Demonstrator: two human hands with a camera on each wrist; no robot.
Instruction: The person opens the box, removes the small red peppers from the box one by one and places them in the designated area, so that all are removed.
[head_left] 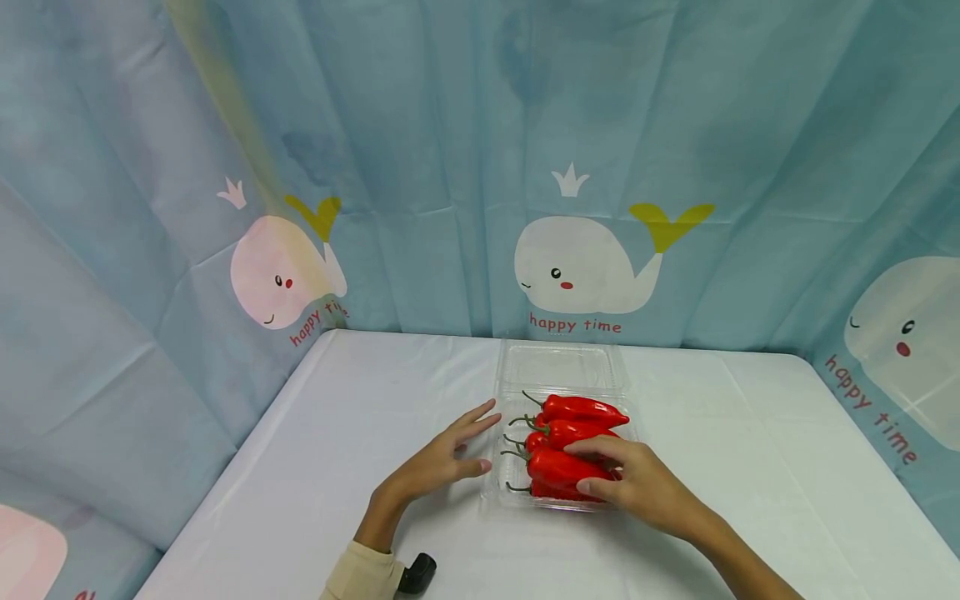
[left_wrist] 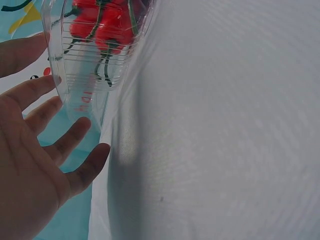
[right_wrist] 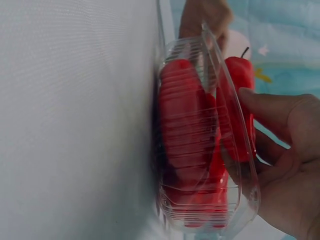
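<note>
A clear plastic clamshell box lies on the table with several red peppers in its base, their green stems pointing left. My right hand grips one red pepper between thumb and fingers, at the top of the pile on the box's near side. To the left of the box, my left hand is spread with fingers apart and holds nothing. In the left wrist view its fingertips are right by the box's stem-side wall.
The box's lid lies folded back toward the far table edge. A white cloth covers the table. Behind and to the sides hangs a blue curtain with whale prints. A black strap piece sits at the left wrist.
</note>
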